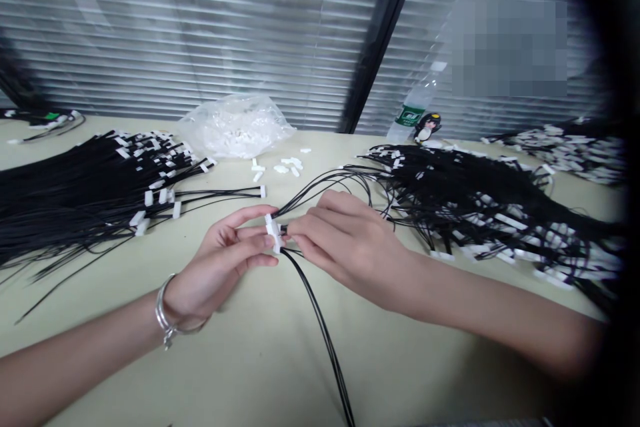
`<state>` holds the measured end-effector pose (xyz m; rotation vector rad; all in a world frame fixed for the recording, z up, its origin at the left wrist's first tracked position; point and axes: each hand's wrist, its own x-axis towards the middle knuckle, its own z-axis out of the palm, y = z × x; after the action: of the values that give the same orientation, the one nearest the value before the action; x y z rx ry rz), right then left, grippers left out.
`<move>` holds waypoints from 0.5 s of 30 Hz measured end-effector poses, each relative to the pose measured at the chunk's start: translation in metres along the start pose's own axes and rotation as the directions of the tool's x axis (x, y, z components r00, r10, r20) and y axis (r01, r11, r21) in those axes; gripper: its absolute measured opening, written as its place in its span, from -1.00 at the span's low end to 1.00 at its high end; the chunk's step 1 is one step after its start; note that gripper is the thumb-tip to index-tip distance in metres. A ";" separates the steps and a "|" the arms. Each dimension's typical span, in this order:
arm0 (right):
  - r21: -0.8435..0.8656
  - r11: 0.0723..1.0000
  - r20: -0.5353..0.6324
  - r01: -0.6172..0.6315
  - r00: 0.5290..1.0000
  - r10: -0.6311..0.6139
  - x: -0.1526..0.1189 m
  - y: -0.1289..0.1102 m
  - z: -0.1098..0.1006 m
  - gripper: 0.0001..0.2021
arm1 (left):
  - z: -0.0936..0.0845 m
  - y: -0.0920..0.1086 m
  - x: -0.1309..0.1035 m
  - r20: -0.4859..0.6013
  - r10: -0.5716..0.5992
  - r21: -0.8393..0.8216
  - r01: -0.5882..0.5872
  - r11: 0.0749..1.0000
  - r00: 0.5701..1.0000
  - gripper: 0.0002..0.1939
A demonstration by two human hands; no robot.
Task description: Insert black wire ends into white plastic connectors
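Note:
My left hand (233, 250), with a silver bangle at the wrist, pinches a white connector housing (273, 233) between thumb and fingers. From the connector's right side come black wires (320, 310); one bundle hangs down toward the table's front edge, another arcs up and right toward the pile there. Close against that side, my right hand (345, 233) is closed with its fingertips on black wire (283, 230). Its fingers partly hide how the wire meets the connector.
A pile of black wires with white connectors (100, 173) covers the left; another pile (465, 193) lies right. Behind are a clear bag of small white parts (237, 127), loose white pieces (290, 163), a water bottle (413, 110) and a penguin figure (427, 127) before a blinded window.

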<state>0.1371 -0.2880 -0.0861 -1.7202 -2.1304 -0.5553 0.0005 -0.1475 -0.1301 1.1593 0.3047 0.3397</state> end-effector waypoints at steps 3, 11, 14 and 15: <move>-0.023 0.999 0.001 0.037 0.999 -0.037 0.001 -0.001 0.001 -0.82 | 0.000 0.000 0.000 0.028 -0.005 0.000 0.005 1.000 1.000 -0.66; 0.001 0.996 -0.106 0.090 0.990 -0.089 -0.003 0.002 0.013 -0.85 | -0.001 0.001 0.000 0.022 -0.045 0.002 0.045 0.999 0.999 -0.66; 0.004 0.995 -0.115 0.098 0.989 -0.097 -0.003 0.002 0.017 -0.84 | -0.002 0.000 0.000 0.028 -0.046 0.007 0.045 0.999 0.999 -0.65; -0.001 0.995 -0.113 0.101 0.989 -0.101 -0.003 0.002 0.017 -0.84 | -0.003 0.000 0.001 0.028 -0.047 0.008 0.047 0.999 0.999 -0.65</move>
<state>0.1393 -0.2817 -0.1019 -1.5467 -2.1460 -0.6584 0.0000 -0.1450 -0.1313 1.1615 0.3077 0.2812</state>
